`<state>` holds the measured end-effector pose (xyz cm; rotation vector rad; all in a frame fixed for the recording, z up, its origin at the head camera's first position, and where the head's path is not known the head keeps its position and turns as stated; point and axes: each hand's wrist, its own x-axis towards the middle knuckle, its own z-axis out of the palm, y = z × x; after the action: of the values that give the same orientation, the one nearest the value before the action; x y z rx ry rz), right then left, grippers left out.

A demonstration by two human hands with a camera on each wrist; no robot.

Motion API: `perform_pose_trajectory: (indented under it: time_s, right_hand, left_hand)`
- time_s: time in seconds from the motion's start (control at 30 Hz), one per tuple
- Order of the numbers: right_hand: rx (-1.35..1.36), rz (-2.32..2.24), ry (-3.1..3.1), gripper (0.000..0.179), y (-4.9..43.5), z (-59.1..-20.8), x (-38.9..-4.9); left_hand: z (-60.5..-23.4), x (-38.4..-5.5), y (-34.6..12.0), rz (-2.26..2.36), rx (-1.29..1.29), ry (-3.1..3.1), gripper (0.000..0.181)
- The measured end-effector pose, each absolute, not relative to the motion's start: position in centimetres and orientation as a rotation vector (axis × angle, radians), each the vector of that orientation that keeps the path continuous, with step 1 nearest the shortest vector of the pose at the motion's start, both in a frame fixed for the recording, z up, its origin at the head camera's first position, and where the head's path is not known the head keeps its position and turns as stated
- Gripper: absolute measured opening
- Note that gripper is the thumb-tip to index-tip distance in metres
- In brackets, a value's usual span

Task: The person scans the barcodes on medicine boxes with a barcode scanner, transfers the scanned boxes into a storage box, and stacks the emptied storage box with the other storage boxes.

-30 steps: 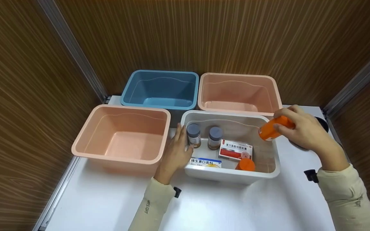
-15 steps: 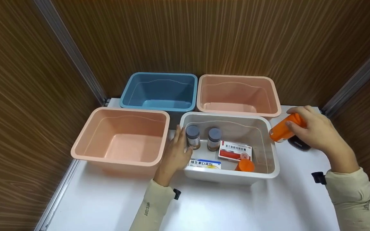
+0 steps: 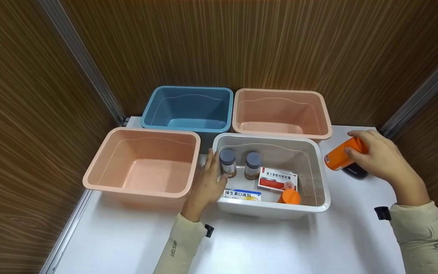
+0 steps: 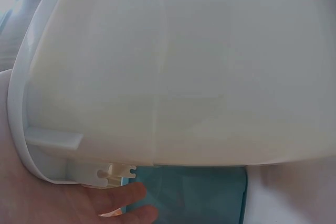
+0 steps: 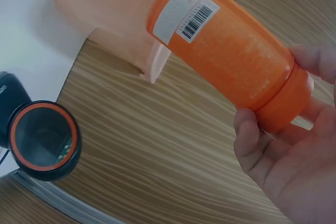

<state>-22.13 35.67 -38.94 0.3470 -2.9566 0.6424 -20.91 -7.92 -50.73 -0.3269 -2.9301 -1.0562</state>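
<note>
My right hand (image 3: 380, 156) grips an orange bottle (image 3: 341, 154) by its cap, between thumb and fingers. The bottle tilts just right of the white bin (image 3: 272, 207), and its barcode label (image 5: 195, 20) shows in the right wrist view. Below it is a black device (image 5: 44, 140) with a round, orange-ringed window. My left hand (image 3: 205, 182) rests on the white bin's left rim, thumb over the edge, fingers straight along the outside. Inside the bin are two grey-capped jars (image 3: 228, 163), a red-and-white medicine box (image 3: 278, 180), a vitamin D box (image 3: 242, 195) and another orange cap (image 3: 290, 196).
A blue bin (image 3: 187, 125) and a pink bin (image 3: 282, 133) stand behind the white one. Another pink bin (image 3: 141, 192) is to the left. Wood-grain walls (image 3: 211, 42) enclose the white table (image 3: 135, 243).
My right hand has moved right with the orange bottle, from over the white bin to beside it, near the black device. The left hand has stayed on the rim.
</note>
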Motion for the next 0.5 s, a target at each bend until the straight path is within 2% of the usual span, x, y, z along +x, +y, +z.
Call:
perform_pose_trajectory:
  time_s: [0.33,0.5]
  right_hand:
    - [0.376,0.606,-3.073,0.049,37.3,-40.8,-23.3]
    - [0.413,0.586,-3.089,0.043,38.4,-41.6,-23.7]
  left_hand:
    - [-50.8,-20.8,-8.1,-1.06,-0.32,-2.926,0.075]
    - [-50.8,-20.8,-8.0,-1.062,-0.316,-2.934,0.076]
